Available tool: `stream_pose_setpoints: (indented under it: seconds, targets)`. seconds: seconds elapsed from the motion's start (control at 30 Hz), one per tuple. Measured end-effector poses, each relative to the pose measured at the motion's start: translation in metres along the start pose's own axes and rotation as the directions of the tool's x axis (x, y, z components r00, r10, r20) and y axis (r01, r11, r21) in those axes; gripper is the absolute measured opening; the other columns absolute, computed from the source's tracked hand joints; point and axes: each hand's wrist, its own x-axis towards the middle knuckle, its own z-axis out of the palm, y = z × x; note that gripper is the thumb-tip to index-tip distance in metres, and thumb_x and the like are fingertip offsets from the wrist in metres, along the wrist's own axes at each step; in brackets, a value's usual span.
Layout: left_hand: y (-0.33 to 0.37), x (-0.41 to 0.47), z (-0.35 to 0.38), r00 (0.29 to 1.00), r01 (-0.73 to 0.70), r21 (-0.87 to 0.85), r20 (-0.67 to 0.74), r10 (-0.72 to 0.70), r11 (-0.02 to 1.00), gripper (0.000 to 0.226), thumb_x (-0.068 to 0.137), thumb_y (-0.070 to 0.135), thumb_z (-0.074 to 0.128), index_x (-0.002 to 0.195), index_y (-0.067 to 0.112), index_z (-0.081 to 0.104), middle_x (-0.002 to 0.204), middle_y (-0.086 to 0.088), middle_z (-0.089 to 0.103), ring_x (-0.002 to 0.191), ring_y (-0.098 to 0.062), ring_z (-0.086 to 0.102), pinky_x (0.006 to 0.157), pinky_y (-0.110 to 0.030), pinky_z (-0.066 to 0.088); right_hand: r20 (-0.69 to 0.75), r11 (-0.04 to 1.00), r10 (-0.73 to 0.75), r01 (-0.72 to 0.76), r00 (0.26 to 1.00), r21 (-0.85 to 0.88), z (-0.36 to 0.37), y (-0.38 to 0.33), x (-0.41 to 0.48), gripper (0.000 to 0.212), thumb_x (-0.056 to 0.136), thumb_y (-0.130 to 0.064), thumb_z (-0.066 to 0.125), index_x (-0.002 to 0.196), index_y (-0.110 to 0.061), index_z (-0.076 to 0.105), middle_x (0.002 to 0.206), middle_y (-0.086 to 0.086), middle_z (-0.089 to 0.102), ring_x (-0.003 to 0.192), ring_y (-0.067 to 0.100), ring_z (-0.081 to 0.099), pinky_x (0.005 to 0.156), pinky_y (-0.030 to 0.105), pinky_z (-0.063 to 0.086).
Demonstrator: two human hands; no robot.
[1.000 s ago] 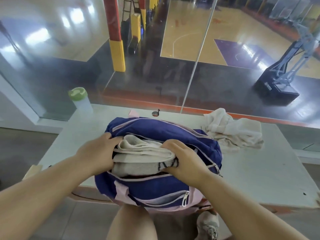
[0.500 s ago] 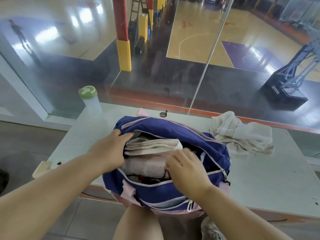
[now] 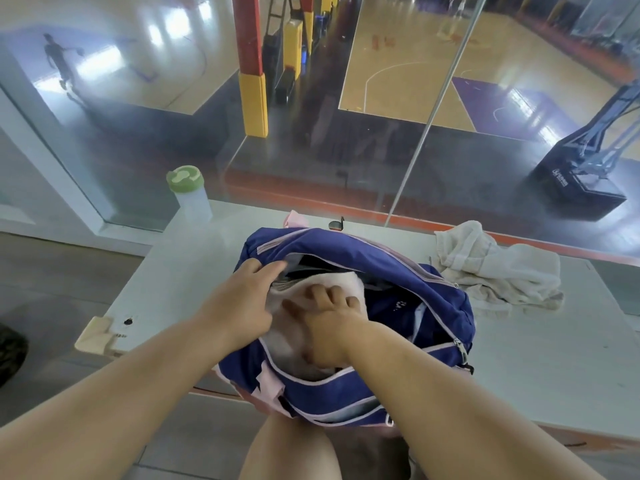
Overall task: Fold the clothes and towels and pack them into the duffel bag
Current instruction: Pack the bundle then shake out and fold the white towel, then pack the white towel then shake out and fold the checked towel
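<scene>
A pale bench meets a glass wall; past the fingers, a glossy basketball court (light glaring off it) and a red-and-yellow pillar.

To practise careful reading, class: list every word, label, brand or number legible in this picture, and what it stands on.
Nothing can be read as text.
White lettering on the hoop base: too blurred to read.
Small white logo on the duffel bag: too small to read.

We have one view only, from a wide-angle camera worn on the head; it faces forward and steeply down; the duffel bag sits close beneath, mid-frame, on the table; the court lies far beyond a glass wall.
</scene>
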Motion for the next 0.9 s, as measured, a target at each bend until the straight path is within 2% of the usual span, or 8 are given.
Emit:
stream_pose_setpoints:
  seconds: [0.1, 0.27, 0.4, 0.57, 0.7, 0.77, 0.87, 0.9]
  targets:
    - [-0.001, 0.000, 0.000, 1.000, 0.016, -0.004, 0.004, -0.016, 1.000, 0.071, 0.080, 0.007, 0.056, 0.144, 0.021, 0.028, 0.124, -0.005, 0.044, 0.107, -0.027, 0.050, 0.087, -0.033, 0.045, 0.080, 0.997, 0.071, -0.073, 0.994, 0.022, 0.008, 0.002, 0.007, 0.098, 0.070, -0.035, 0.063, 0.142, -0.049, -0.002, 0.146, 0.000, 0.005, 0.128, 0.037, 0.014, 0.105, 0.048, 0.022]
    - [0.000, -0.002, -0.002, 1.000, 0.028, 0.040, -0.013, -0.028, 0.999, 0.064, 0.082, 0.014, 0.056, 0.141, 0.022, 0.033, 0.120, -0.005, 0.045, 0.105, -0.027, 0.049, 0.084, -0.034, 0.045, 0.053, 0.991, 0.106, -0.110, 0.993, 0.071, 0.009, 0.008, 0.008, 0.096, 0.071, -0.044, 0.062, 0.144, -0.048, 0.000, 0.148, -0.002, 0.005, 0.130, 0.036, 0.013, 0.104, 0.047, 0.024]
    - [0.005, -0.008, -0.003, 0.991, 0.023, 0.154, -0.134, -0.002, 0.988, 0.050, 0.083, 0.021, 0.059, 0.132, 0.019, 0.048, 0.120, -0.005, 0.045, 0.114, -0.027, 0.035, 0.092, -0.035, 0.041, -0.054, 0.995, -0.003, 0.009, 0.999, 0.104, 0.000, 0.009, -0.014, 0.070, 0.083, -0.039, 0.060, 0.145, -0.031, 0.028, 0.150, 0.003, 0.023, 0.129, 0.034, 0.026, 0.104, 0.049, 0.032]
    - [0.032, -0.014, -0.001, 0.968, -0.093, 0.263, -0.204, 0.149, 0.960, 0.031, 0.071, 0.020, 0.075, 0.100, 0.012, 0.069, 0.100, -0.007, 0.057, 0.098, -0.033, 0.048, 0.080, -0.044, 0.050, -0.120, 0.957, -0.063, 0.095, 0.991, 0.276, -0.012, 0.042, -0.068, 0.045, 0.092, -0.037, 0.053, 0.135, -0.027, 0.046, 0.134, -0.002, 0.052, 0.119, 0.022, 0.050, 0.100, 0.039, 0.042]
    - [0.068, -0.012, 0.010, 0.964, -0.191, 0.326, -0.114, 0.239, 0.926, 0.022, 0.067, 0.027, 0.078, 0.085, 0.018, 0.070, 0.087, -0.002, 0.063, 0.082, -0.025, 0.058, 0.067, -0.037, 0.054, -0.165, 0.959, 0.013, 0.034, 0.986, 0.281, -0.011, 0.084, -0.115, 0.043, 0.092, -0.039, 0.052, 0.134, -0.032, 0.046, 0.133, -0.005, 0.054, 0.115, 0.017, 0.053, 0.099, 0.035, 0.044]
    - [0.086, -0.007, 0.022, 0.954, -0.259, 0.330, -0.061, 0.294, 0.908, 0.015, 0.072, 0.034, 0.068, 0.083, 0.023, 0.069, 0.084, 0.003, 0.065, 0.078, -0.019, 0.060, 0.068, -0.033, 0.054, -0.154, 0.965, 0.066, -0.023, 0.986, 0.263, -0.007, 0.111, -0.135, 0.042, 0.091, -0.040, 0.052, 0.132, -0.031, 0.048, 0.130, -0.004, 0.056, 0.112, 0.017, 0.053, 0.095, 0.035, 0.045]
    - [0.113, 0.010, 0.042, 0.924, -0.373, 0.364, 0.063, 0.377, 0.854, 0.027, 0.078, 0.041, 0.047, 0.085, 0.027, 0.069, 0.087, 0.007, 0.067, 0.081, -0.015, 0.061, 0.074, -0.034, 0.055, -0.101, 0.961, 0.173, -0.145, 0.980, 0.236, 0.001, 0.158, -0.164, 0.038, 0.090, -0.041, 0.054, 0.127, -0.030, 0.051, 0.126, -0.003, 0.057, 0.109, 0.019, 0.053, 0.091, 0.033, 0.043]
    - [0.124, 0.017, 0.047, 0.916, -0.394, 0.375, 0.082, 0.393, 0.839, 0.027, 0.078, 0.042, 0.048, 0.085, 0.027, 0.070, 0.087, 0.008, 0.068, 0.081, -0.014, 0.062, 0.073, -0.033, 0.054, -0.082, 0.953, 0.210, -0.185, 0.974, 0.242, 0.003, 0.174, -0.171, 0.039, 0.090, -0.041, 0.054, 0.128, -0.031, 0.051, 0.128, -0.004, 0.056, 0.111, 0.019, 0.052, 0.093, 0.033, 0.043]
